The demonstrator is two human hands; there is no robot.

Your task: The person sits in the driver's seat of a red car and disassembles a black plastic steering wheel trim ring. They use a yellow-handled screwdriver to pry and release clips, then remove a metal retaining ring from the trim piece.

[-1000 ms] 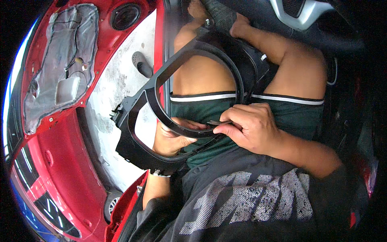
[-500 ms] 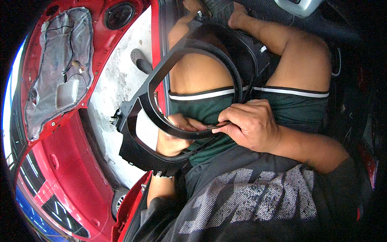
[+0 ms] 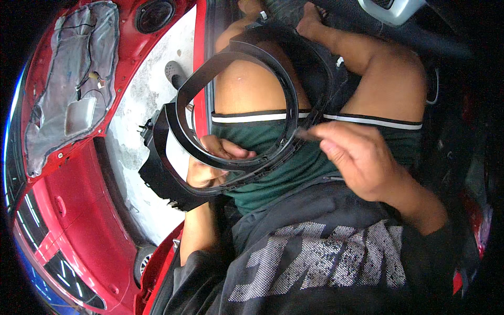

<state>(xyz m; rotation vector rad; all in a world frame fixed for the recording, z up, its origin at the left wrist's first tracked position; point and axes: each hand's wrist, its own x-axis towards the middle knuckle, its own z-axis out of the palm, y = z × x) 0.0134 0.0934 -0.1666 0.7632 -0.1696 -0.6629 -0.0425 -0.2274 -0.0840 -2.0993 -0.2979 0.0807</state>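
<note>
Black plastic may flex, so brace the two-opening frame (image 3: 178,139) over your lap (image 3: 262,189) with your left hand (image 3: 202,173), fingers curled around its rim, and guide the blurred, thin dark piece (image 3: 308,134) pinched in your right hand's (image 3: 362,157) fingers lightly beside the ring's edge.

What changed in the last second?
Right hand moved right and up in view, off the lower rim of the black frame; blur hides whether it grips anything. Frame tilted and shifted left with the left hand, which still grips it. Grey clog stayed put.
</note>
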